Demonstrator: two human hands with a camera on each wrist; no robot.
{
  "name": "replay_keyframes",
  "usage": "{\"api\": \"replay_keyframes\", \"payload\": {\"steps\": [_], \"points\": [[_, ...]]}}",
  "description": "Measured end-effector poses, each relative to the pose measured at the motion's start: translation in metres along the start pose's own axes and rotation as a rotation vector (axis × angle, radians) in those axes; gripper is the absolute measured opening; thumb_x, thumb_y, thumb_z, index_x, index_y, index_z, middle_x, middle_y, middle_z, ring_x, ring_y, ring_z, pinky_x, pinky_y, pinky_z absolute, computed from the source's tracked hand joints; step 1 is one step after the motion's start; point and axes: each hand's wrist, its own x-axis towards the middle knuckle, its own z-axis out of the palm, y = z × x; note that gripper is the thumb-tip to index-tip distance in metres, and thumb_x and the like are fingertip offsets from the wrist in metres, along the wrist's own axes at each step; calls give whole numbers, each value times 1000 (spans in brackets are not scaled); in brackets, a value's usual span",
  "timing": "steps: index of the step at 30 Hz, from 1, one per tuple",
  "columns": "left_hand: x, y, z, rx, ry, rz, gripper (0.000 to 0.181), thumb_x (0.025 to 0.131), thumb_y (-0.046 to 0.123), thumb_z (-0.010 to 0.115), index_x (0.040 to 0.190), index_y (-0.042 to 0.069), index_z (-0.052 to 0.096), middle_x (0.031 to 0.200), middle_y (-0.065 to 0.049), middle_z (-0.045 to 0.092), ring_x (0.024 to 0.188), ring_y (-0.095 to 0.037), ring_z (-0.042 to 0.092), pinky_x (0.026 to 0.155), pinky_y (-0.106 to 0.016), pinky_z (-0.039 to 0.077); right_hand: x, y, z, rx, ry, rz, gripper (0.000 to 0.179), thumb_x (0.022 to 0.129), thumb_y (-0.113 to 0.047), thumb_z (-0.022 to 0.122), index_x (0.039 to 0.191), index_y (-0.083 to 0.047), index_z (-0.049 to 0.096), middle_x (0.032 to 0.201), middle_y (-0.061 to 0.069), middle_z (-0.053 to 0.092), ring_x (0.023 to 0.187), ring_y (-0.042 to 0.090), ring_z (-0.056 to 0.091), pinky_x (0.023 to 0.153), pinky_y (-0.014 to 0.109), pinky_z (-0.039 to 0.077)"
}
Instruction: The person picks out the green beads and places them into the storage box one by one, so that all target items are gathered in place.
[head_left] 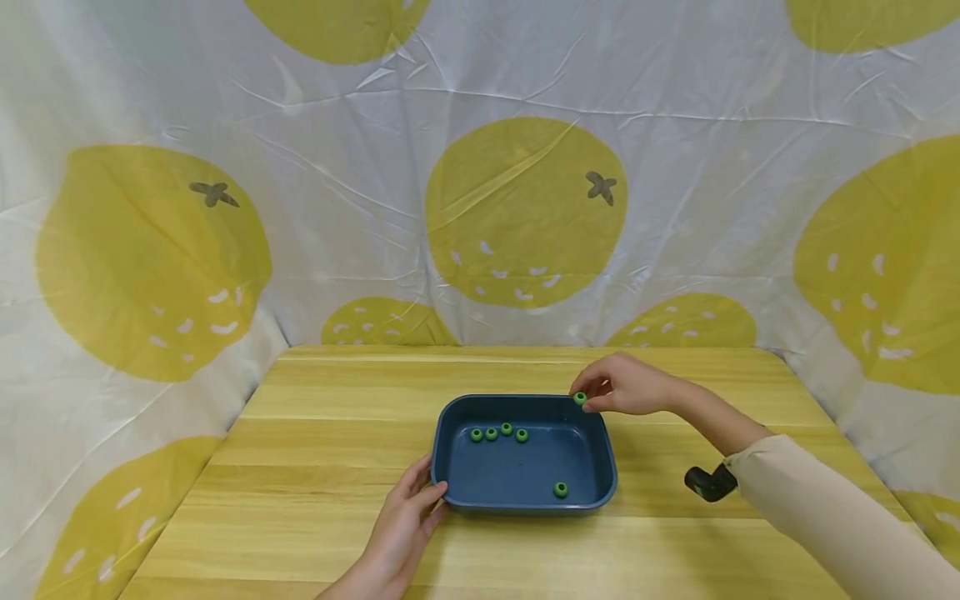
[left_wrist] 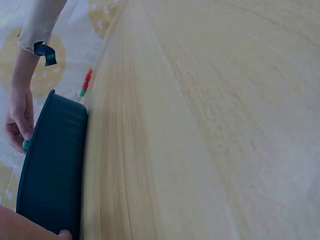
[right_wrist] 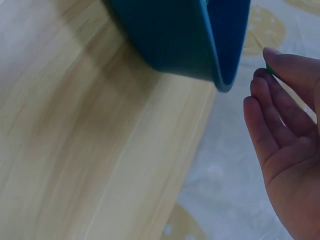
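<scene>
A dark blue plastic bin [head_left: 517, 467] sits on the table, tilted in neither direction. My left hand [head_left: 397, 521] grips its near left corner, thumb over the rim and fingers against the outer wall. Above the far right corner of the bin, my right hand [head_left: 626, 385] pinches a green bead [head_left: 580, 399] between thumb and fingertips. In the right wrist view, the fingers mostly cover that bead [right_wrist: 270, 70]. Inside the bin, several green beads [head_left: 491, 434] lie near the far left, and a single green bead [head_left: 561, 490] lies near the front right.
In the left wrist view, a short row of red and green beads [left_wrist: 86, 82] shows past the bin's end. A black strap mount [head_left: 711, 482] hangs from the right sleeve. The wooden table [head_left: 315, 433] is bordered by a lemon-print cloth [head_left: 360, 217].
</scene>
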Motion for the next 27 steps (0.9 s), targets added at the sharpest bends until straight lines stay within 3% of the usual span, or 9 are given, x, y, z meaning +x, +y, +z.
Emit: {"api": "replay_keyframes", "payload": {"steps": [10,27], "points": [[1,-1,0,-4,2,-4,62,107,8,51,161,-3,22,164,-29,22,146,-42,33,118,-53,33,33,-12,7,-44,-42,-85,24,98,-11,73,119,-2,74,106,-5,73,93,11,68,86,32,60],[1,-1,0,-1,4,-11,62,107,7,50,161,-2,22,164,-28,22,148,-42,30,118,-54,32,83,-29,29,-63,-70,-144,25,98,-10,71,122,-2,74,107,-3,73,95,9,69,87,28,58]]}}
